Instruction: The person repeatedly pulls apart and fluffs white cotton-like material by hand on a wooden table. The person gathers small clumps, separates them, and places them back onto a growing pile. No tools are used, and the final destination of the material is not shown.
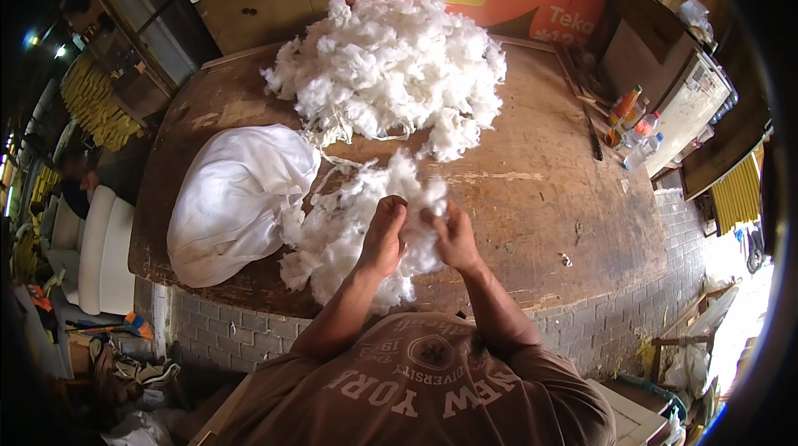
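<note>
Both my hands hold white fibre stuffing over the near middle of a worn wooden table (530,209). My left hand (383,237) has its fingers curled at the left side of a loose tuft (421,231). Opposite it, my right hand (455,237) pinches the tuft's right side; its fingertips are partly blurred. Under and left of my hands lies a smaller heap of stuffing (336,234). A white cloth bag (240,203), rounded and full-looking, rests left of that heap and touches it. Farther back sits a large pile of the same stuffing (399,65).
Plastic bottles (642,150) stand by the table's right edge, near a dark, thin tool (595,137). A small scrap (565,259) lies on the table's right part. Off to the left are a pale upholstered seat (106,249) and a partly visible person (78,187).
</note>
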### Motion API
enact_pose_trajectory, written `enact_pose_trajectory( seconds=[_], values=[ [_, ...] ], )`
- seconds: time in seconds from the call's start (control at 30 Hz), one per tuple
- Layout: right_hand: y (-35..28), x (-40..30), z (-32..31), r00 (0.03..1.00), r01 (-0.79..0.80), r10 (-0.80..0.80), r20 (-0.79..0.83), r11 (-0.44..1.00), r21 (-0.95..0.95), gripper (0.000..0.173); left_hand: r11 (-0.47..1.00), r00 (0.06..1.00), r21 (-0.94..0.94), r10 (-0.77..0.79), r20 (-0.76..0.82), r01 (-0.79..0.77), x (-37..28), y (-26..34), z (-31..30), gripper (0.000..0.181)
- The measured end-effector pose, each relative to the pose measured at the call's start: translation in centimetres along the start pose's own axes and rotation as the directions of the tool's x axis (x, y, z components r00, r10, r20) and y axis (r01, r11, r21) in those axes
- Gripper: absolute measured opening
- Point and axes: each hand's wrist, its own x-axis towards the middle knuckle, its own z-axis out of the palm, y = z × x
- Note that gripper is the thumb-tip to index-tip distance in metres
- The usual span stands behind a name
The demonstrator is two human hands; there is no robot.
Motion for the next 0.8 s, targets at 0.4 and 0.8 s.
enact_pose_trajectory(
  seconds=[0.4,0.8],
  values=[
    [1.4,1.5,-4.0,0.894,0.156,-0.431,-0.118,0.549,-0.821,0.017,0.75,0.977,0.626,0.147,0.155,-0.212,-2.3,0.0,1.6,0.018],
    [-1.0,-0.1,-5.1,0.984,-0.148,0.161,0.079,0.978,-0.148,0.059,0.943,0.988,-0.306,-0.103,0.113,0.133,0.2,-0.9,-3.2,0.025]
  ],
)
